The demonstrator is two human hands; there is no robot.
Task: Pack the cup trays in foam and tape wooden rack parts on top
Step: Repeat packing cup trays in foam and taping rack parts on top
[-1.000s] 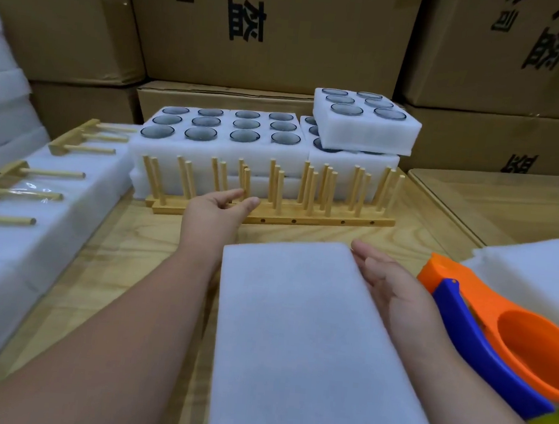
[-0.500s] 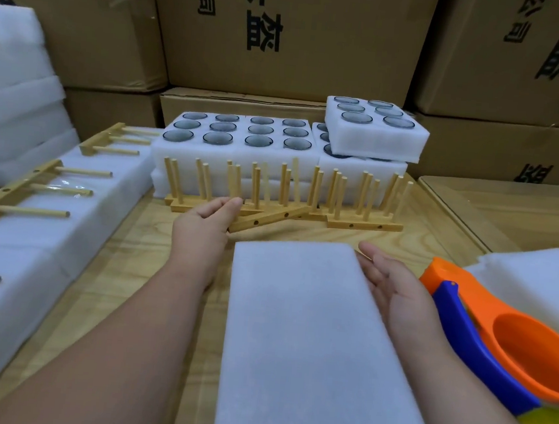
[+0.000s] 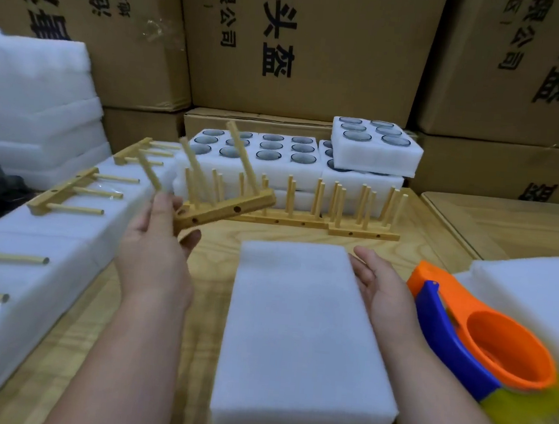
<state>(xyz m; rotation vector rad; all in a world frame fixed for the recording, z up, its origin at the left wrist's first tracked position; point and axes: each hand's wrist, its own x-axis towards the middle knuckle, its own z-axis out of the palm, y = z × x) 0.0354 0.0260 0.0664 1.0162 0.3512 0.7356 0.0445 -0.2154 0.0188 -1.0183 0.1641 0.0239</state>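
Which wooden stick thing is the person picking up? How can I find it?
Find the flat white foam block on the table. Left of its far end, the left hand grips a wooden rack part. It alone is lifted and tilted; the other racks behind stand upright.

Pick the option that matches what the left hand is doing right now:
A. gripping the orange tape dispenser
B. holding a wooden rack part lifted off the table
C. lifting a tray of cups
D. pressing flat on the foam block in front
B: the left hand grips one end of a wooden rack part, which is tilted and raised clear of the row of racks standing behind it.
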